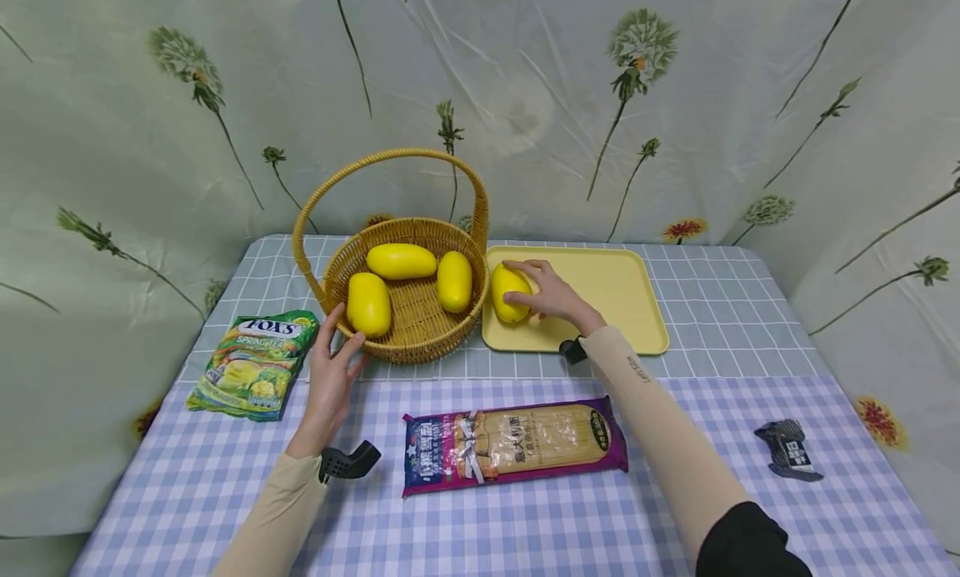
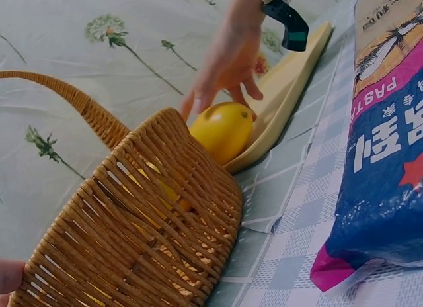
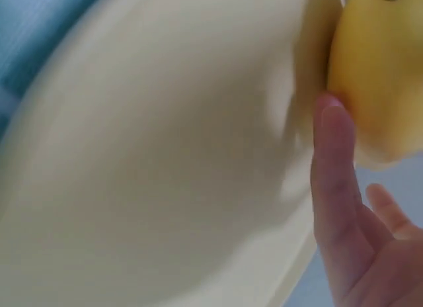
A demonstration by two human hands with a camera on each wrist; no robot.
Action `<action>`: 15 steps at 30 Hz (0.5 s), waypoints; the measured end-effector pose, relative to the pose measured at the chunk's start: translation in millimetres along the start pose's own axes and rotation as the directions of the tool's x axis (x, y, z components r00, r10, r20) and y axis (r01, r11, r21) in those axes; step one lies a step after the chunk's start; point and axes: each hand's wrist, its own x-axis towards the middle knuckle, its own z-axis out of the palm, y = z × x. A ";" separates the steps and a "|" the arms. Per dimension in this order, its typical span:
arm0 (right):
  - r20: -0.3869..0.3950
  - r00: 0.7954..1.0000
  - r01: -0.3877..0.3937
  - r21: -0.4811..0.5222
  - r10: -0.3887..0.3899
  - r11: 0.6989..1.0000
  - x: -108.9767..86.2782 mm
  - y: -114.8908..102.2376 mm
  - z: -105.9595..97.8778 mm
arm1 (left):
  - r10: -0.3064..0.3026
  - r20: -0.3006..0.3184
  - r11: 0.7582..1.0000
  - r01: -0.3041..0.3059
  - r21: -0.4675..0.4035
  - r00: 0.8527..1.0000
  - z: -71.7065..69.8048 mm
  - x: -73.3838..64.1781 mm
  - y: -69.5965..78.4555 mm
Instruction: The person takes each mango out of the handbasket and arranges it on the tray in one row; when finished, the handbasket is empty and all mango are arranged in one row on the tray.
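My right hand [image 1: 553, 295] has its thumb and fingers about a yellow mango [image 1: 512, 303], which lies at the left end of a pale yellow tray [image 1: 600, 285]. In the right wrist view one fingertip touches the mango [image 3: 380, 75]. My left hand [image 1: 333, 377] rests with spread fingers against the front left rim of a wicker basket [image 1: 420, 348] with a tall handle. Inside the basket lie three more mangoes, one at the back [image 1: 402, 261], one at the left [image 1: 368, 304] and one at the right [image 1: 454, 282].
A green Fox's candy bag [image 1: 258, 364] lies left of the basket. In front is a long purple pack of pasta [image 1: 517, 444]. A small dark wrapped packet [image 1: 789, 449] lies far right on the checked tablecloth [image 1: 720, 427]. A flowered curtain [image 1: 525, 102] hangs behind the table.
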 end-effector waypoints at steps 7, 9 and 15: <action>-0.148 0.987 0.055 -0.037 -0.060 0.998 -1.6 -10.3 -5.0 | -0.003 0.002 1.000 0.003 0.003 1.000 0.3 0.1 -0.1; -0.184 0.978 0.097 -0.008 -0.096 0.995 -1.0 -16.7 -3.6 | -0.004 0.003 1.000 0.004 0.006 1.000 0.3 0.1 0.0; -0.244 0.946 0.248 0.118 -0.214 0.962 3.2 -52.5 13.5 | -0.008 0.007 1.000 0.008 0.019 1.000 0.1 0.5 -0.2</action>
